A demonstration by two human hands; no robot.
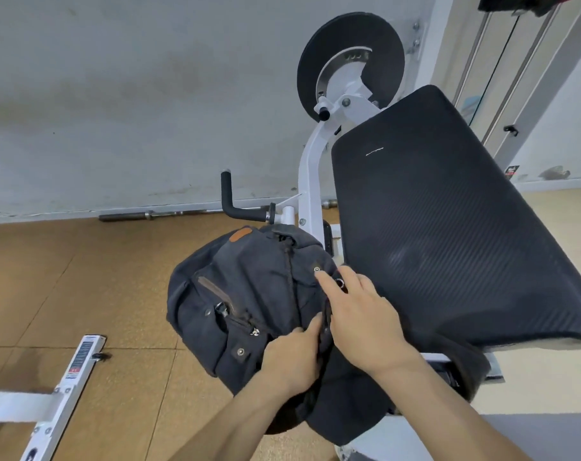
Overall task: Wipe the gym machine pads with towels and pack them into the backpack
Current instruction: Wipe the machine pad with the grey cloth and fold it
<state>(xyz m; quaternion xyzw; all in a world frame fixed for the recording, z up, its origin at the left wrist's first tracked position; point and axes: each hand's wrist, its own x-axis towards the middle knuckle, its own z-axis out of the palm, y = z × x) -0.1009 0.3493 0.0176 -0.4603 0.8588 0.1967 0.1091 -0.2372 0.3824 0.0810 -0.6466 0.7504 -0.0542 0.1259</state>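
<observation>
A dark grey canvas backpack [249,294] with brown leather trim lies beside the machine's large black pad [448,234]. My left hand [292,357] grips the backpack's fabric near its lower edge, fingers curled into the cloth. My right hand [355,311] rests on the backpack's top flap, fingers stretched out, the index finger touching beside a metal snap. No towel is visible; the bag's inside is hidden.
The white machine frame [310,168] rises behind the bag, with a black weight plate [349,61] and a black handle [235,207]. A barbell [156,215] lies along the wall. Another white frame bar [66,394] crosses the brown tiled floor at lower left.
</observation>
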